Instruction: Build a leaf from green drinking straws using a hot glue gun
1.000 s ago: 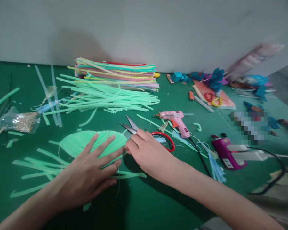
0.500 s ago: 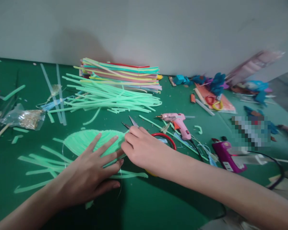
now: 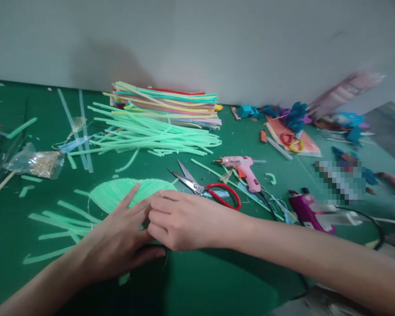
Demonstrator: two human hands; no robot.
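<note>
The left hand lies flat and open on the green fan at the desk's 7 o'clock edge, while the right hand, fingers loosely curled, presses its edge; it looks like a holding-down step needing gentle, steady fingers next.

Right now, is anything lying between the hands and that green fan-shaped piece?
Nothing visible. The left hand lies flat on the green fan, and the right hand rests at its near edge, touching the left fingers. The scissors lie off to the right.
</note>
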